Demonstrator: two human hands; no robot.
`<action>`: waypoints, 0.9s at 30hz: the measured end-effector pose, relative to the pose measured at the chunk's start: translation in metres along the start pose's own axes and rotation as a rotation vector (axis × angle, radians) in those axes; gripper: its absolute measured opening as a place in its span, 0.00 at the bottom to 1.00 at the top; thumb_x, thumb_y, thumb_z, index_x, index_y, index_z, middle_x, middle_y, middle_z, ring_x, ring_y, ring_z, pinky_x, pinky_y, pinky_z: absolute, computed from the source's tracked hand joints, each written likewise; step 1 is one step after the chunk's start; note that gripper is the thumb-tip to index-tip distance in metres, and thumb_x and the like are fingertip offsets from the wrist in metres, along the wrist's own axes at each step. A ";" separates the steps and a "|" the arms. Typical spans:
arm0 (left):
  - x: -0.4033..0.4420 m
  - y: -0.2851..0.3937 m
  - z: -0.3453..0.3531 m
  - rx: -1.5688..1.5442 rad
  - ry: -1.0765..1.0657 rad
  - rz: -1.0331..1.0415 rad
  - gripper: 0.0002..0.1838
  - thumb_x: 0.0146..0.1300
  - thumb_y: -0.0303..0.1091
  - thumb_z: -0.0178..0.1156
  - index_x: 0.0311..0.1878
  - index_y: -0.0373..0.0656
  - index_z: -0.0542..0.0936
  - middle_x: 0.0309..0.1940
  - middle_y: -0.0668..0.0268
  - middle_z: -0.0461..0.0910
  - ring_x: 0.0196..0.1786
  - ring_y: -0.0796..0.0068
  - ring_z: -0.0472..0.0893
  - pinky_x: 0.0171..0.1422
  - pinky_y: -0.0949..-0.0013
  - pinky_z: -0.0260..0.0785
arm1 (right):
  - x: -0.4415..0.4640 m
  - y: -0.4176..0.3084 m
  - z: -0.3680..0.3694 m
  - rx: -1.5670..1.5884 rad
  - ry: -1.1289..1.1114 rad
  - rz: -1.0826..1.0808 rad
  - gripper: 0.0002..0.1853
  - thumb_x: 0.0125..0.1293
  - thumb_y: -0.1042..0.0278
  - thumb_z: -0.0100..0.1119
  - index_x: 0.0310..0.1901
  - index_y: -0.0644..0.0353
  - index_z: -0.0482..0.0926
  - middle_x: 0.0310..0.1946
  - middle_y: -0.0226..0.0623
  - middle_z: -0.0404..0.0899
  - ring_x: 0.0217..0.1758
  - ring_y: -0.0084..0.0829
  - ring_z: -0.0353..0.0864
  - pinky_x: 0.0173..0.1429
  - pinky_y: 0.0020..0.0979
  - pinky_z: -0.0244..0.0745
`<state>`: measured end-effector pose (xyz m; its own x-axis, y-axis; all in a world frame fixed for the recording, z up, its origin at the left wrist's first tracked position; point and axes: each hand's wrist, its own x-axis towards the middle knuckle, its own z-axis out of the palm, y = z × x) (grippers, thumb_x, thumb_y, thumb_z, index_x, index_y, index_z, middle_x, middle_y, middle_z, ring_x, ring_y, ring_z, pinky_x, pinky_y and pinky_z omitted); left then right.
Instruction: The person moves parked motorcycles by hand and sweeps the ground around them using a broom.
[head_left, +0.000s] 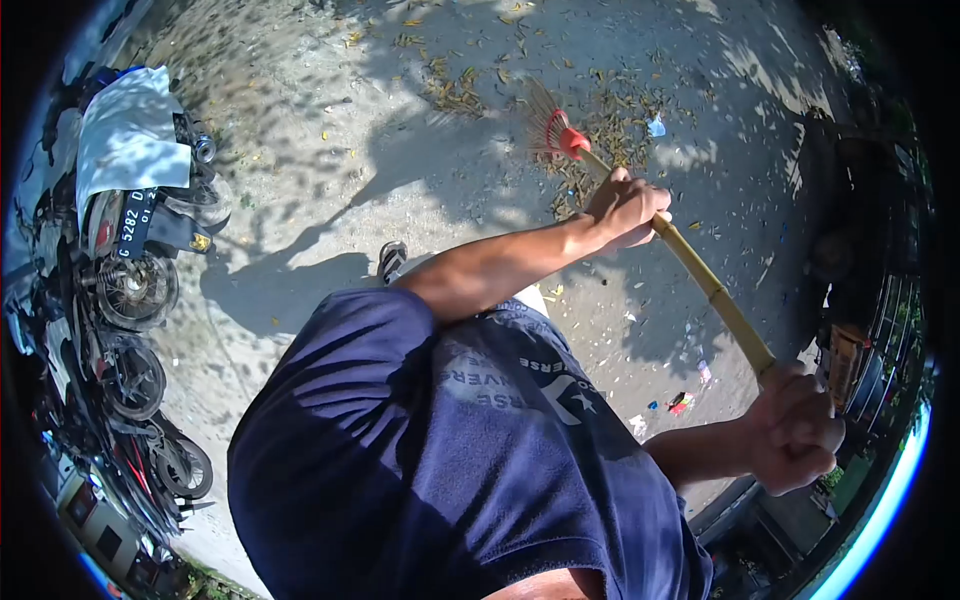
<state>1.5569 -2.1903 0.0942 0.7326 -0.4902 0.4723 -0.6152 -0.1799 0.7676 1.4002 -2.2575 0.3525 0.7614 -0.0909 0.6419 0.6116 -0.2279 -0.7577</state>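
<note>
A broom with a bamboo handle (712, 292) and a red-collared bristle head (562, 138) slants across the right half of the view. My left hand (628, 208) is wrapped round the lower part of the handle, close to the head. Round the handle's top end is my right hand (795, 430), its fingers closed. The thin bristles lie over the ground at the left edge of a patch of dry leaves (615, 120). Beside those leaves is a small blue-white scrap (656, 127).
Motorcycles (135, 290) stand in a row along the left, one under a pale cover (135, 135). More leaves (452, 92) lie further left on the ground. Coloured litter (680, 403) is near my right forearm. A sandalled foot (393, 260) shows beyond my left elbow.
</note>
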 end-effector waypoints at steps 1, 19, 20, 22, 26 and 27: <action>0.000 0.015 -0.001 0.049 -0.041 0.007 0.08 0.59 0.36 0.61 0.25 0.50 0.76 0.18 0.65 0.79 0.25 0.63 0.81 0.42 0.62 0.64 | -0.001 -0.008 -0.027 0.101 0.016 0.014 0.24 0.76 0.52 0.40 0.21 0.53 0.61 0.14 0.25 0.60 0.16 0.23 0.59 0.25 0.31 0.62; 0.052 -0.019 0.066 -0.110 -0.037 0.138 0.07 0.57 0.31 0.64 0.26 0.46 0.76 0.17 0.65 0.76 0.24 0.62 0.80 0.31 0.63 0.69 | 0.024 0.045 -0.049 0.072 -0.202 -0.152 0.23 0.70 0.55 0.54 0.19 0.56 0.65 0.12 0.26 0.64 0.14 0.25 0.67 0.19 0.29 0.65; 0.051 -0.005 0.047 -0.104 -0.101 0.122 0.07 0.56 0.31 0.65 0.26 0.46 0.77 0.17 0.64 0.76 0.24 0.62 0.80 0.31 0.61 0.70 | 0.025 0.035 -0.059 0.080 -0.210 -0.182 0.24 0.72 0.52 0.51 0.19 0.54 0.65 0.12 0.25 0.63 0.14 0.23 0.67 0.19 0.28 0.66; 0.037 -0.004 0.022 -0.205 -0.197 0.096 0.08 0.54 0.33 0.68 0.27 0.45 0.78 0.19 0.65 0.78 0.27 0.61 0.82 0.35 0.60 0.71 | 0.027 0.030 -0.075 0.183 -0.195 -0.181 0.23 0.73 0.51 0.47 0.20 0.52 0.64 0.11 0.23 0.61 0.13 0.22 0.65 0.20 0.26 0.64; -0.029 -0.047 -0.014 -0.111 -0.214 0.015 0.10 0.55 0.37 0.68 0.27 0.44 0.77 0.20 0.66 0.78 0.28 0.60 0.81 0.33 0.59 0.70 | 0.027 0.056 -0.078 0.457 -0.200 -0.079 0.23 0.73 0.52 0.46 0.19 0.49 0.63 0.10 0.21 0.61 0.11 0.18 0.61 0.22 0.22 0.62; -0.045 -0.043 -0.033 -0.106 -0.250 -0.078 0.11 0.56 0.39 0.67 0.26 0.45 0.77 0.20 0.65 0.79 0.27 0.60 0.81 0.33 0.57 0.69 | 0.028 0.064 -0.069 0.497 -0.211 -0.058 0.23 0.73 0.52 0.46 0.19 0.49 0.64 0.09 0.21 0.61 0.11 0.18 0.61 0.22 0.22 0.62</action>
<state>1.5602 -2.1321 0.0538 0.6743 -0.6755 0.2985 -0.5162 -0.1420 0.8446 1.4457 -2.3412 0.3299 0.7189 0.1162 0.6854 0.6428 0.2642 -0.7190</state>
